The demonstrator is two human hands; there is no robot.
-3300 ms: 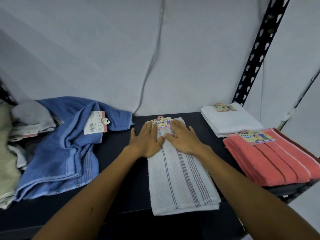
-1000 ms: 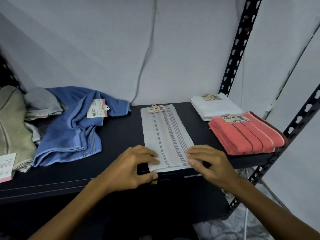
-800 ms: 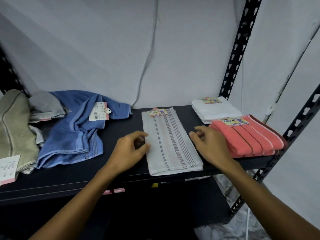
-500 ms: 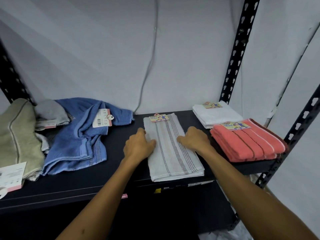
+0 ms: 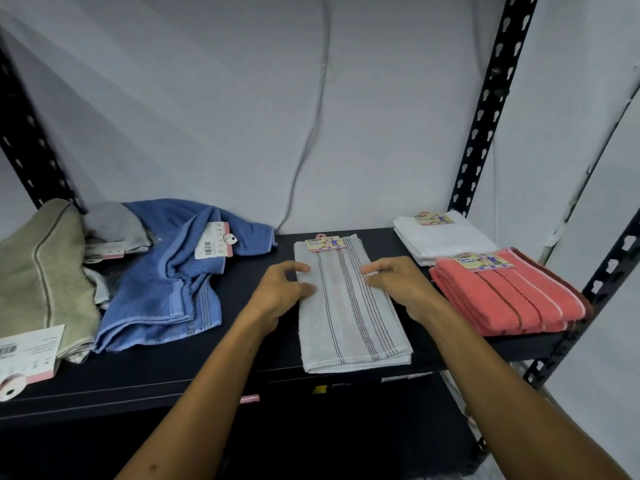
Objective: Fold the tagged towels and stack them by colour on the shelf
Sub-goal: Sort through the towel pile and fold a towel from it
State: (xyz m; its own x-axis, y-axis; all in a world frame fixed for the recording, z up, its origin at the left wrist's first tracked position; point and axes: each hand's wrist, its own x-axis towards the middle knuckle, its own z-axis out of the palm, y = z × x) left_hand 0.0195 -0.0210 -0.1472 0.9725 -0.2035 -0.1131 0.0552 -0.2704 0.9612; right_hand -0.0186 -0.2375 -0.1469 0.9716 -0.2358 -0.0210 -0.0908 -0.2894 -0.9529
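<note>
A grey striped towel (image 5: 349,313), folded into a long strip with a paper tag at its far end, lies in the middle of the black shelf (image 5: 242,362). My left hand (image 5: 282,289) pinches the strip's left edge about a third of the way down from the tag. On the opposite edge, at the same height, my right hand (image 5: 394,284) has its fingers curled on the cloth. To the right sit a folded coral stack (image 5: 509,299) and, behind it, a folded white stack (image 5: 443,239). A rumpled blue towel (image 5: 162,282) with a white tag lies to the left.
At the far left lie an olive towel (image 5: 41,282), a grey towel (image 5: 114,226) and a loose white tag (image 5: 26,355). Black perforated uprights (image 5: 485,133) frame the shelf on both sides. A cable hangs down the grey back wall. Bare shelf shows between the blue towel and the striped one.
Both hands left the towel's near end and slid up its side edges to the upper third. The towel now lies farther back on the shelf.
</note>
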